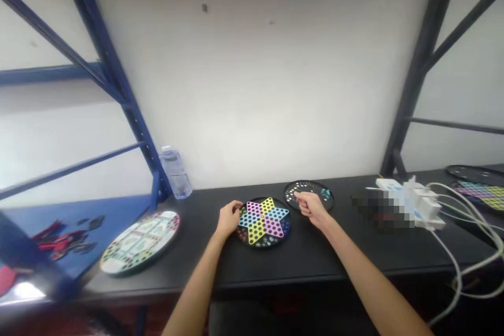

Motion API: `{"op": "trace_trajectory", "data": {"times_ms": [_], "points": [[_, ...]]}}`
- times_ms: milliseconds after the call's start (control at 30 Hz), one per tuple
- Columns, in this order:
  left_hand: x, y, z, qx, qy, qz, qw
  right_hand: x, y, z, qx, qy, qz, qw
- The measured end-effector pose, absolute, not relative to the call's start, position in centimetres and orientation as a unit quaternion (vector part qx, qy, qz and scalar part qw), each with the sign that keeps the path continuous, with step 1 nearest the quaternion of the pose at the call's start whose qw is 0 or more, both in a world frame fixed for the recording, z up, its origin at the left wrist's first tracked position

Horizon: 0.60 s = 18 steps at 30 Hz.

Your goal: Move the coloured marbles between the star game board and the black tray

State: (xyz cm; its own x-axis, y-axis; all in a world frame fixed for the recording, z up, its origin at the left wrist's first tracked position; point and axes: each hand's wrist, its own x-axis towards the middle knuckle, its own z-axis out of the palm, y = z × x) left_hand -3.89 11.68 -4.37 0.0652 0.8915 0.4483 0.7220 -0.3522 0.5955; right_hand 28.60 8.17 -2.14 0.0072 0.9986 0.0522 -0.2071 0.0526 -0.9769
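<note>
A round Chinese checkers board (pixel 262 216) with a star of pink, yellow and blue points lies on the black table. Marbles sit in the dark compartments around its star. My left hand (pixel 229 219) is closed at the board's left rim, fingers curled over the edge. Behind and to the right is a round black tray (pixel 329 205) with small white and coloured pieces and a teal cluster at its right. Over this tray's front, my right hand (pixel 311 206) is closed in a pinch; what its fingertips hold, if anything, is too small to make out.
On the left lies an oval game-board box (pixel 140 242). A clear bottle (pixel 176 173) stands by the blue rack post (pixel 136 115). White power strips and plugs (pixel 425 202) with looping cables (pixel 459 268) occupy the right, beside a blurred-out patch. Another checkers board (pixel 482 194) is far right.
</note>
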Motion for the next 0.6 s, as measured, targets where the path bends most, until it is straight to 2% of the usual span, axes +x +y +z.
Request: {"op": "trace_trajectory", "data": {"times_ms": [67,133,200,267,467,600], "points": [[-3.9,11.7,-4.4,0.721,0.56,0.393,0.108,28.2,7.5,-1.7,-0.474,-0.584,0.417,0.51],[-3.9,11.7,-4.3,0.723,0.558,0.392,0.109,27.9,6.8,-1.4,-0.494,-0.697,0.317,0.412],[-3.9,11.6,-4.3,0.724,0.557,0.393,0.109,27.6,6.3,-1.1,-0.501,-0.761,0.263,0.318],[-3.8,11.6,-4.3,0.721,0.561,0.392,0.109,27.3,6.0,-0.9,-0.506,-0.786,0.242,0.259],[-3.7,11.5,-4.3,0.72,0.562,0.393,0.105,26.9,6.1,-0.5,-0.522,-0.793,0.23,0.214],[-3.7,11.4,-4.1,0.72,0.568,0.384,0.107,26.9,5.9,-0.5,-0.52,-0.757,0.284,0.275]]}}
